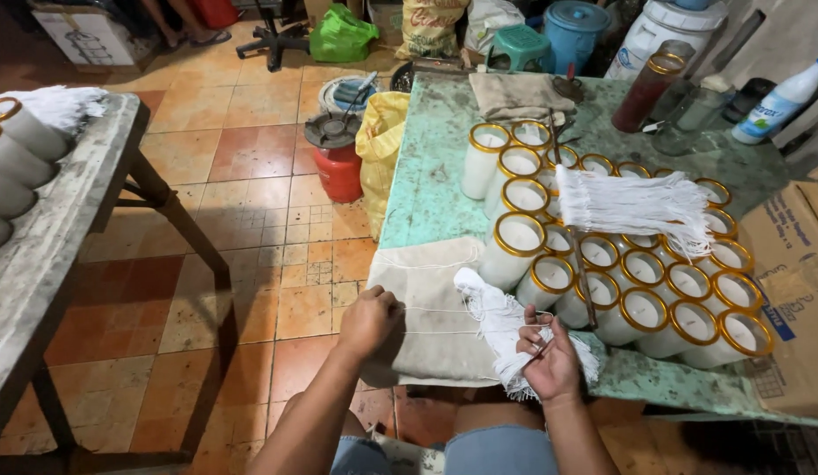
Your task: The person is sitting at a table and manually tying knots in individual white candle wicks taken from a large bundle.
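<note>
Two hands, one wick bundle

Head view: left hand (370,318) fisted on taut white strings (435,332) over a cloth (431,339). Right hand (551,361) pinches strands of the white wick bundle (495,324) at the green table (431,176) edge, beside gold-rimmed glass candles (642,268). Best kept taut, strands separated singly.

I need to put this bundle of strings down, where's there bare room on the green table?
The green table is bare left of the candle glasses, between the folded cloth and the beige cloth. The right side is crowded with glasses, the cardboard box and bottles.
</note>
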